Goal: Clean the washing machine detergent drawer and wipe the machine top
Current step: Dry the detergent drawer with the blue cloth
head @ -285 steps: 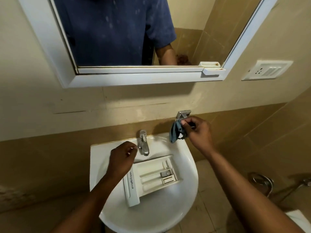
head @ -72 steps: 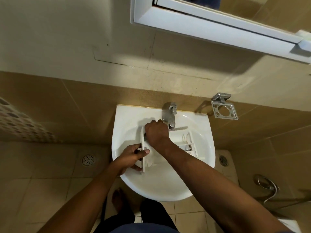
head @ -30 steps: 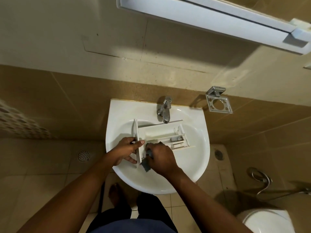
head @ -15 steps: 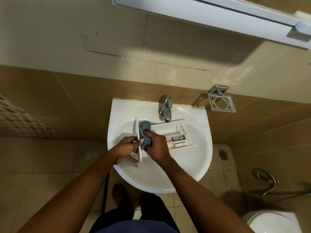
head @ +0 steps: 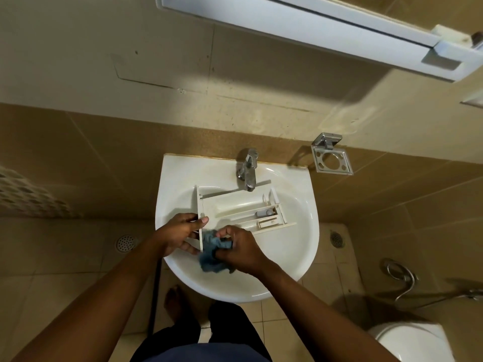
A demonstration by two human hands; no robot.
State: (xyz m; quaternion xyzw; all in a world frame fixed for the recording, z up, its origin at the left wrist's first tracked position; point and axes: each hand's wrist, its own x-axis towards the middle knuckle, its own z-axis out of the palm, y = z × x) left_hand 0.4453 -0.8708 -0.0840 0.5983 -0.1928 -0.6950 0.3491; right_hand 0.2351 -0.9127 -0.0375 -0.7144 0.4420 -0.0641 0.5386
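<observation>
The white detergent drawer (head: 235, 209) lies in the white wash basin (head: 295, 257), its front panel to the left and its small compartments to the right. My left hand (head: 180, 235) grips the front panel near its lower end, thumb over the edge. My right hand (head: 240, 250) holds a bunched blue-grey cloth (head: 211, 253) against the drawer's near corner. The cloth hides that corner.
A chrome tap (head: 248, 169) stands over the drawer's far side. A metal holder (head: 330, 159) is fixed to the wall at the right. The mirror frame (head: 313, 30) hangs above. A toilet (head: 410, 340) is at the lower right, and floor drains (head: 126, 242) lie either side.
My right hand has drawn the cloth from the drawer's far left compartment toward me, to its near corner. My left hand keeps its grip on the front panel.
</observation>
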